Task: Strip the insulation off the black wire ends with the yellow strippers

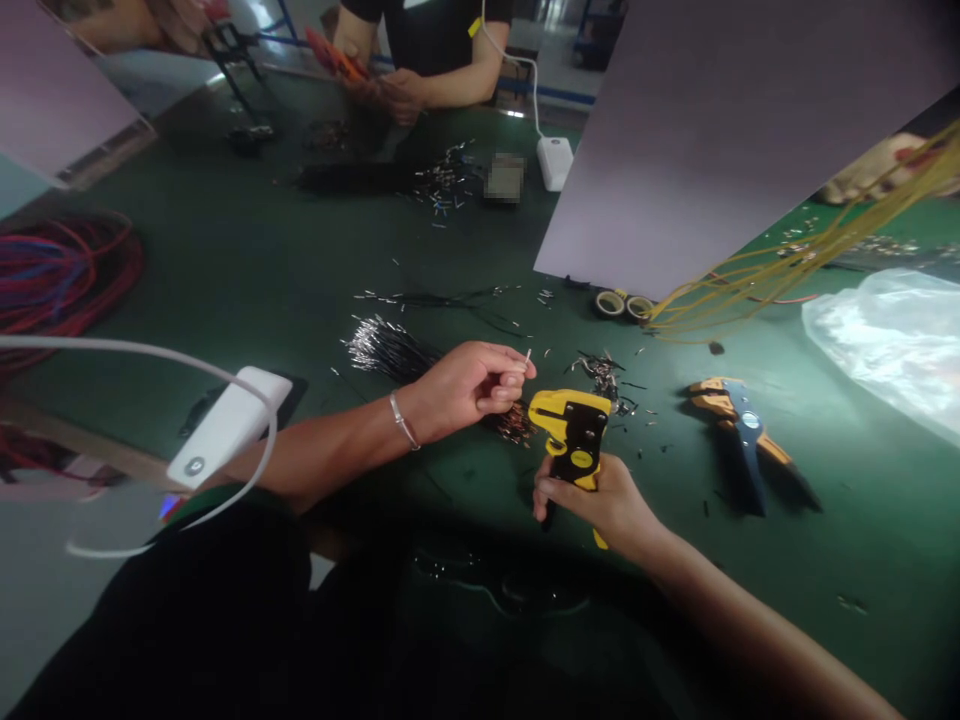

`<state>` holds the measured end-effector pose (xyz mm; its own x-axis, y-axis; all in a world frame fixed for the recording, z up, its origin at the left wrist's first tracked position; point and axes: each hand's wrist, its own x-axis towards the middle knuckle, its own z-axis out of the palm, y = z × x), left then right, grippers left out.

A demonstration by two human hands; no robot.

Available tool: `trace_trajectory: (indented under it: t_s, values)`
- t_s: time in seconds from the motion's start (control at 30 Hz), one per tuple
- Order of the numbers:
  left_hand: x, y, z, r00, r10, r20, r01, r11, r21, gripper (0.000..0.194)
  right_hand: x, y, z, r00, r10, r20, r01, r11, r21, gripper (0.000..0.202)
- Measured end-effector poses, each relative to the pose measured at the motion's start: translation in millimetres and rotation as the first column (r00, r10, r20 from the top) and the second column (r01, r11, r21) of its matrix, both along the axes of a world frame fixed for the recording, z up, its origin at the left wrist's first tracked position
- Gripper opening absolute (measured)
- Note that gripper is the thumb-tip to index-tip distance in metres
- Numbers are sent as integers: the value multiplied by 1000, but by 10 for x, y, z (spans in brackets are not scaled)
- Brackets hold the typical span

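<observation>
My left hand (484,382), with a bracelet at the wrist, is closed in a pinch. A thin piece with a pale tip (528,356) sticks up from its fingertips; the rest of it is hidden. Below and behind this hand lies a bundle of black wires (397,348), silvery at the left ends and copper-coloured at the right. My right hand (585,495) grips a yellow and black wire stripper (577,430) by its handles, head upward. The stripper's head is close to my left fingertips, apart from them. Short black and silvery scraps (600,375) lie just behind the stripper.
To the right lie blue and orange pliers (750,425) and a clear plastic bag (892,340). Tape rolls (610,303) and yellow wires (750,270) lie behind. A white box with a cable (229,425) is at left. Opposite, a person (427,60) holds an orange-red tool.
</observation>
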<state>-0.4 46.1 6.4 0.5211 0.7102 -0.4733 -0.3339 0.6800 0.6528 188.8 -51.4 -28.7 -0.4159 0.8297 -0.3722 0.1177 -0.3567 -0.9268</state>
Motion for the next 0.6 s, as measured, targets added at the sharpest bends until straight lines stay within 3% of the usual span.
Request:
trace_trajectory:
  t_s: [0.33, 0.6]
  values:
    - [-8, 10, -32, 999, -30, 23, 30, 999, -14, 13, -26, -27, -24, 997, -59, 54, 58, 998, 25, 23]
    - [13, -83, 98, 1000, 24, 3, -24, 997, 72, 15, -41, 16, -28, 989, -131, 68, 127, 991, 49, 18]
